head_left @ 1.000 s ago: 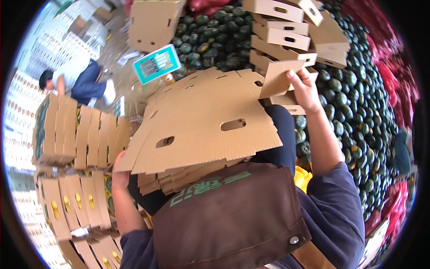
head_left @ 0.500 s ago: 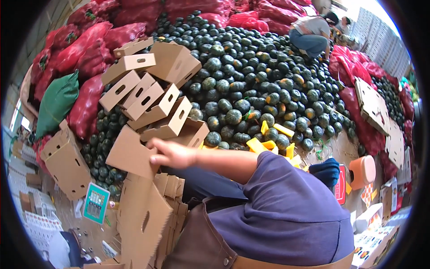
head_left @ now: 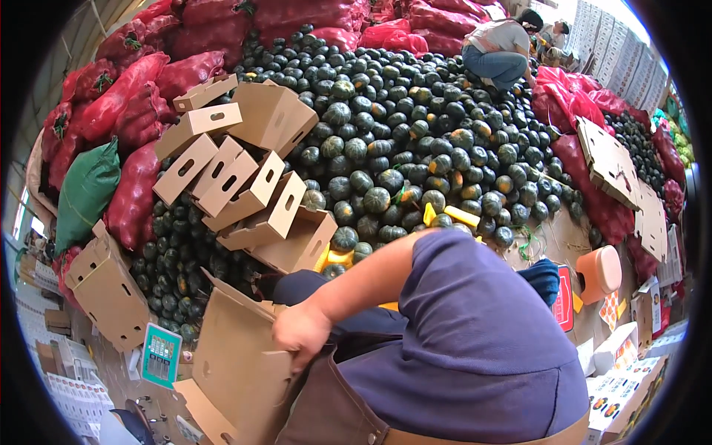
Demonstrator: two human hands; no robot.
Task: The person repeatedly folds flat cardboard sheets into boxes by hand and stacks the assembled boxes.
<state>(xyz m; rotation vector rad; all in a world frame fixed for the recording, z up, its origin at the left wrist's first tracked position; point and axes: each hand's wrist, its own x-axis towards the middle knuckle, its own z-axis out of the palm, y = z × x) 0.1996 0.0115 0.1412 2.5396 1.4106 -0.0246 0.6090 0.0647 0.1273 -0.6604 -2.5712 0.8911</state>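
My right hand curls over the edge of a partly folded brown cardboard box, low and left of centre. Its fingers are closed on the top edge of a panel. The box leans open beside my bent knee and brown apron, its inner face showing. A flap sticks out at its lower left. My left hand is not visible. Just beyond the box lies a jumbled pile of formed cardboard boxes with oval handle holes.
Dark green pumpkins fill the middle and back. Red mesh sacks and a green sack flank them on the left. An orange stool stands at right. A person crouches at the far right of the heap.
My right hand has moved down and nearer to me, from the upper flap to a panel edge. The cardboard has opened out into a box shape. The view has shifted slightly.
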